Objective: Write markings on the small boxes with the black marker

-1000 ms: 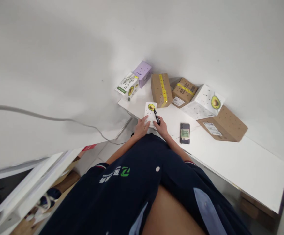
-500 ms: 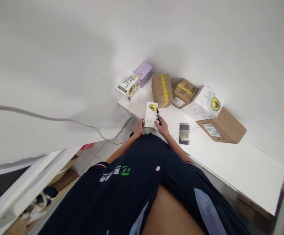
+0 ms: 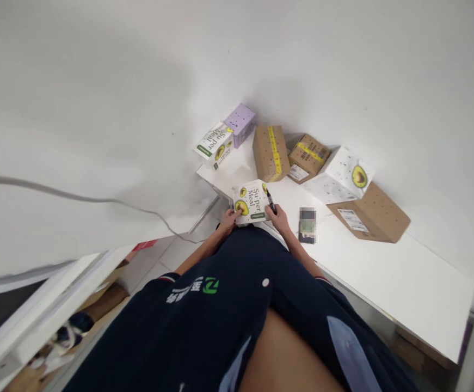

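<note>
A white "Super Meal" box (image 3: pixel 250 197) with avocado pictures is held up in front of my body, its wide printed face turned up. My left hand (image 3: pixel 229 219) grips its left edge, thumb on the printed face. At the right edge, my right hand (image 3: pixel 278 218) is closed around a black marker (image 3: pixel 271 200) and also touches the box. The marker points up and away; whether its cap is on I cannot tell. The fingers under the box are hidden.
On the white table (image 3: pixel 404 288) stand a matching white box (image 3: pixel 214 142), a purple box (image 3: pixel 240 121), several brown cartons (image 3: pixel 270 152) and another avocado box (image 3: pixel 345 173). A blurred-out phone-like object (image 3: pixel 307 225) lies right of my hands. A cable (image 3: pixel 98 199) hangs at left.
The box has been turned from its narrow side to its wide "Super Meal" face. My left thumb has come onto that face; the marker stays in my right hand.
</note>
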Available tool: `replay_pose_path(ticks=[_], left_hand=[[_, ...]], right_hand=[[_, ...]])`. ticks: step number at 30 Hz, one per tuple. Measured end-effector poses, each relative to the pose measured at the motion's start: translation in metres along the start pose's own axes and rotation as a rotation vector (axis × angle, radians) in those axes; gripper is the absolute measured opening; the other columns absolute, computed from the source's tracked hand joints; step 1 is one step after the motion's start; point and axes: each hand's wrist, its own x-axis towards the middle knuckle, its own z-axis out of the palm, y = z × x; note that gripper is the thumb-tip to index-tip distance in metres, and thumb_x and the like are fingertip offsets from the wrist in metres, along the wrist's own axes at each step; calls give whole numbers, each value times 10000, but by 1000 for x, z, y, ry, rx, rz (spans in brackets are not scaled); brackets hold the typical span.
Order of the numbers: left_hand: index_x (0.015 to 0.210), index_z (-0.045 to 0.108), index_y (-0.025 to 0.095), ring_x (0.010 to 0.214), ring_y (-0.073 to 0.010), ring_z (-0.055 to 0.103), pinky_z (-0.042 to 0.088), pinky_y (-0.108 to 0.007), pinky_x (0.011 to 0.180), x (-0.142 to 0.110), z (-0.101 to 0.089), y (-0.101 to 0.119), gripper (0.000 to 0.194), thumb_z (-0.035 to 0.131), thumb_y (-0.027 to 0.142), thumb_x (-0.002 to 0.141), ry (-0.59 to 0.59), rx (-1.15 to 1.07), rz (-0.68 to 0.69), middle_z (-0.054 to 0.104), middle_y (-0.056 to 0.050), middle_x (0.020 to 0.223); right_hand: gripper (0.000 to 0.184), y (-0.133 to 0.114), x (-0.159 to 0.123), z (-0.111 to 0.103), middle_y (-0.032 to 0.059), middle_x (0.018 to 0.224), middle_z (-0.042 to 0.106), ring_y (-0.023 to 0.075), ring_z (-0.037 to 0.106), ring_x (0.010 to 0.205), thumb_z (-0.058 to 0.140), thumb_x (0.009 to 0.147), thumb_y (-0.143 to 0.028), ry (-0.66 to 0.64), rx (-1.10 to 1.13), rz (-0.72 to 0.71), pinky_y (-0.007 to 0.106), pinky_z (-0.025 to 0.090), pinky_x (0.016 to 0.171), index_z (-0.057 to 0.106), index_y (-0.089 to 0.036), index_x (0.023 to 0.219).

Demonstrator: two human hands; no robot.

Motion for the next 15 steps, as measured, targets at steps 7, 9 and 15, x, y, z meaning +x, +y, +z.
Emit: replay_pose_path(ticks=[7, 9, 15], left_hand=[[1011, 542, 224, 773, -190, 704, 554, -304, 665, -8, -2, 4, 512, 901, 402, 692, 73, -39, -67, 691, -5, 885], [1096, 563, 228, 832, -207, 719, 568, -324, 700, -9, 1, 7, 568, 900, 432, 686, 27, -50, -90, 710, -31, 960], [1218, 581, 218, 861, -220, 729, 571, -319, 710, -10, 9, 15, 713, 932, 318, 606, -37, -25, -38, 742, -54, 1014]], right_hand=[[354, 17, 10, 15, -17, 730, 598, 142, 548, 598, 648, 795, -542, -67, 63, 157, 258, 473, 501, 573, -207, 881], [344, 20, 14, 16, -44, 670, 557, 114, 502, 517, 651, 806, -531, -61, 122, 176, 238, 442, 439, 572, -201, 865], [324, 25, 16, 16, -86, 571, 490, 89, 460, 436, 671, 814, -509, -49, 190, 136, 213, 405, 383, 564, -203, 799]])
